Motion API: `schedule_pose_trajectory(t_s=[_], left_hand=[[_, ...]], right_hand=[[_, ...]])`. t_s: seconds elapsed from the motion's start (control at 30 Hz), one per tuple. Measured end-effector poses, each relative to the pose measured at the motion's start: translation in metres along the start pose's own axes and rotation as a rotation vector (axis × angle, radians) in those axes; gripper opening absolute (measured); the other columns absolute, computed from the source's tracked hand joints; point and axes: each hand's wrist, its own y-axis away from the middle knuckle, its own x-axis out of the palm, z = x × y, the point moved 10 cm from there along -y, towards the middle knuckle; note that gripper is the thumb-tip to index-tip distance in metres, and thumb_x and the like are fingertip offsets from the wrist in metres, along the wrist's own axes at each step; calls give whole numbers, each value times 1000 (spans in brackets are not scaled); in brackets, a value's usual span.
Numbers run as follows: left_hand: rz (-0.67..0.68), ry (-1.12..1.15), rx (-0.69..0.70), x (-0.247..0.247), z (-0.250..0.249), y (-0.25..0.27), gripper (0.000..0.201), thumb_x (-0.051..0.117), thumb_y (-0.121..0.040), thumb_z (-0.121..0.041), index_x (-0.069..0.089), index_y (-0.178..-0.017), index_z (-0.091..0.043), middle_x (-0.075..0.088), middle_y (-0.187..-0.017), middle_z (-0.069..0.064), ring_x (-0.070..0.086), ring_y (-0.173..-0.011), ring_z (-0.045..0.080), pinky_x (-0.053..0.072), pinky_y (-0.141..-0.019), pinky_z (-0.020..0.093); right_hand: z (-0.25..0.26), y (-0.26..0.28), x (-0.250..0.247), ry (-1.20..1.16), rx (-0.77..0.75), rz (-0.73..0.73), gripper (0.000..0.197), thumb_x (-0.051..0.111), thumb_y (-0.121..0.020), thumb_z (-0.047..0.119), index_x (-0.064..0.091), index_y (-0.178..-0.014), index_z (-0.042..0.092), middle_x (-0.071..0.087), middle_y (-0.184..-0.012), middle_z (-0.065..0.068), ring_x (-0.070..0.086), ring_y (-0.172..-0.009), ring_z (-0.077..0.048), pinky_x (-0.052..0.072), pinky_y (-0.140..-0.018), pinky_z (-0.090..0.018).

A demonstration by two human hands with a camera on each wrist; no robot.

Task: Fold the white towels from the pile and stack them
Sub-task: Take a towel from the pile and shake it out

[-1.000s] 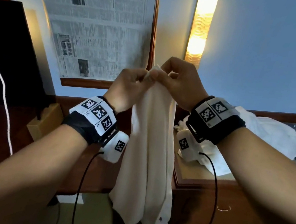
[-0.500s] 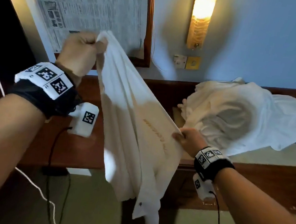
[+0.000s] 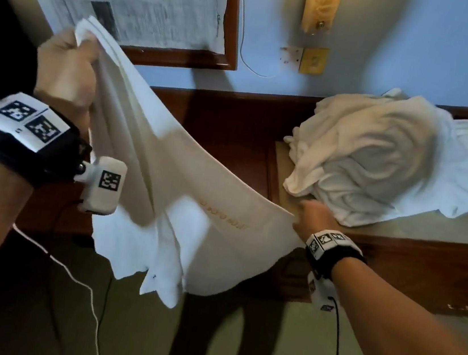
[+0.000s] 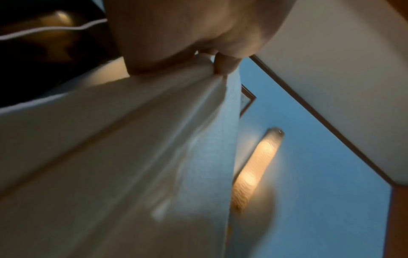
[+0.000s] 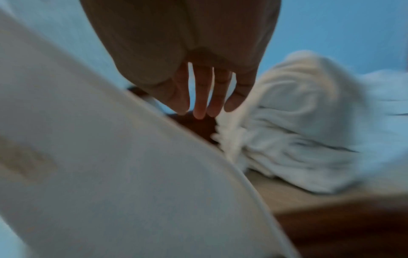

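blue wall behind; left hand (image 3: pixel 64 77) raised, fingers clamped on the white towel (image 3: pixel 182 200) corner; right hand (image 3: pixel 312 217) low, grip on its edge unclear, towel pile (image 3: pixel 377 166) just beyond.

Head downward; wrists close, towel (image 3: pixel 182 200) shared

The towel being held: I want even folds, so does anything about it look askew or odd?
Yes. The towel hangs slanted: the left hand grips one corner high, the right hand holds its edge much lower, and the bottom hem droops in uneven points.
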Motion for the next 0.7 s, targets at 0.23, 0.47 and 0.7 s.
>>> schedule_pose_trajectory(t_s=[0.23,0.47,0.7], left_hand=[[589,-197,237,104,-79,93,33,48,-102,-27,45,-70,-18,44,-71,0,41,-62,6,34,-63,27],[775,-176,356,105,-94,103,40,46,-96,-39,62,-86,-3,62,-92,21,57,-83,28,44,-79,39],[726,-229,484,86,-92,86,38,48,-103,-27,54,-82,4,49,-78,16,44,-71,13,34,-65,27]], right_hand=[[211,62,-136,-759,-718,-297,20,60,-97,29,72,-102,14,70,-85,4,57,-69,-3,49,-70,-23],[246,53,-182,-1072,-650,-331,34,59,-91,28,59,-78,-3,58,-72,-18,46,-52,-9,40,-51,-28],[263,68,-133,-1328,-533,8,11,58,-98,8,58,-91,0,57,-63,1,46,-43,-2,36,-40,-17]])
